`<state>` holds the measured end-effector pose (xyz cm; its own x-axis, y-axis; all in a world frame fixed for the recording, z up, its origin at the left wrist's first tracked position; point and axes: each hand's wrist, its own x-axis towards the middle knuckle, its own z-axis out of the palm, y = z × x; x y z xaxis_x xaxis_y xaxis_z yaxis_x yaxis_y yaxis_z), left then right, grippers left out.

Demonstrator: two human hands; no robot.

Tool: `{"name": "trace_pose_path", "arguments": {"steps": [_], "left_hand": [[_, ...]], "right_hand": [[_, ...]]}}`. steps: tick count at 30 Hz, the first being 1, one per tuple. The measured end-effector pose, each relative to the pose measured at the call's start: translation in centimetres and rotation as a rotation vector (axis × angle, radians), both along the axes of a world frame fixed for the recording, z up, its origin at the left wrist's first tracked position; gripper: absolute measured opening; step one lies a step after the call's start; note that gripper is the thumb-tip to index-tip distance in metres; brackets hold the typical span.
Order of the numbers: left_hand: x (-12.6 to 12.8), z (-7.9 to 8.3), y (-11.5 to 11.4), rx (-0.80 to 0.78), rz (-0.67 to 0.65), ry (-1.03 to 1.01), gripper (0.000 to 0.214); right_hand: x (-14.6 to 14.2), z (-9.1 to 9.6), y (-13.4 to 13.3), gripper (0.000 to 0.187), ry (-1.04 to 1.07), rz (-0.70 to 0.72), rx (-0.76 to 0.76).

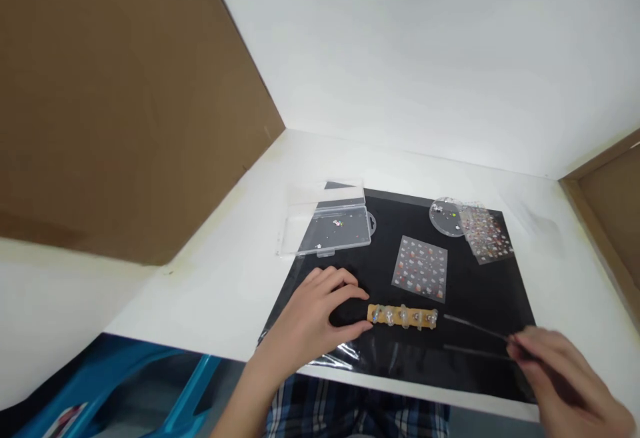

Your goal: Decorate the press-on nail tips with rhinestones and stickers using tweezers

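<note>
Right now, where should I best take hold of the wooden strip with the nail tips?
The wooden strip lies flat, nail tips along its top, the tweezers near its right end. So pinch its left end across the long edges, coming from the side of the left hand.

Clear box (327, 225), sticker sheet (420, 269) — round dish (447, 217) beyond.
</note>
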<state>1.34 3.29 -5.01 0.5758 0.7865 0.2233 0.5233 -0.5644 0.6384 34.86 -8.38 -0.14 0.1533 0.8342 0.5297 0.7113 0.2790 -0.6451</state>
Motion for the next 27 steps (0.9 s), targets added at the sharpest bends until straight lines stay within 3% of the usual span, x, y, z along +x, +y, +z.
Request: {"name": "trace_pose_path", "arguments": {"steps": [3,5,10,14,18,20,22,25,27], "left_hand": [[0.2,0.0,0.0,-0.002,0.011,0.017,0.025],[0.3,0.1,-0.1,-0.005,0.007,0.034,0.023],[0.2,0.2,-0.5,-0.012,0.010,0.049,0.020],[0.0,0.6,-0.4,-0.022,-0.009,0.064,0.027],[0.0,0.9,-0.2,-0.030,0.001,0.074,0.050],[-0.1,0.7,-0.1,-0.038,0.035,0.039,0.041],[-0.2,0.3,-0.1,-0.031,0.077,-0.075,0.019],[-0.5,-0.5,0.1,0.018,0.145,-0.309,0.038],[-0.7,-1.1,0.3,0.053,0.219,-0.419,0.038]], "right_hand": [[0.3,1.3,5.9,0.008,0.045,0.011,0.063],[0.8,1.1,10.0,0.010,0.071,-0.007,0.114],[2.7,-2.5,17.7,0.036,0.138,-0.141,0.226],[4.4,-5.5,18.8,0.042,0.156,-0.254,0.234],[6.1,-6.9,18.4,0.043,0.180,-0.319,0.220],[6.8,-7.3,18.7,0.044,0.211,-0.347,0.226],[7.1,-7.7,19.1,0.044,0.238,-0.361,0.227],[7.3,-8.3,19.9,0.044,0.265,-0.371,0.225],[7.3,-8.6,20.2,0.044,0.270,-0.378,0.229]]}}
